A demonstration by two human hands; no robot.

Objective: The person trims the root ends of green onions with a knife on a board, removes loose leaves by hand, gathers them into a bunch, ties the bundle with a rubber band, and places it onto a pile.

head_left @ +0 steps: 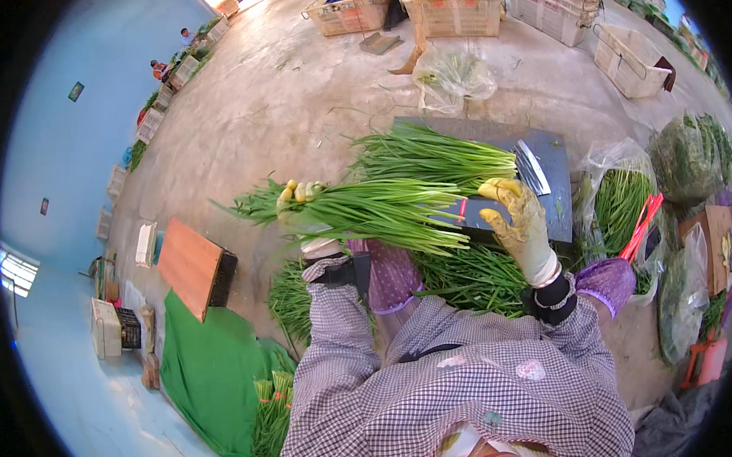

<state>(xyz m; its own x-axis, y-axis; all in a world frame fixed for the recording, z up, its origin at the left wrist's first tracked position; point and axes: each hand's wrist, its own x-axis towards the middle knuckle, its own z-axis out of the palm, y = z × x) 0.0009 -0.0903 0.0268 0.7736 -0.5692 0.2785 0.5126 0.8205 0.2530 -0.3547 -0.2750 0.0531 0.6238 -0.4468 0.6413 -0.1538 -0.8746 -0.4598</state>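
Note:
My left hand (300,200), in a yellow-and-white glove, is wrapped round a bunch of long flat green leaves that look like garlic chives (381,212). It holds the bunch level across my front, stem ends to the right. My right hand (520,219), gloved alike, is raised just past those ends with thumb and fingers apart and nothing between them. Behind the held bunch, a pile of chives (436,157) lies on a dark board (558,202). A shiny, pale, blade-like piece (532,168) rests beside it. A thin red strip (462,210) shows between bunch and board.
More loose chives (473,281) lie close to my lap. To the right stand a bag of chives (623,207), red ties (644,227) and a bag of greens (692,157). At left are a brown-topped box (192,267), a green cloth (197,367) and tied bunches (272,417).

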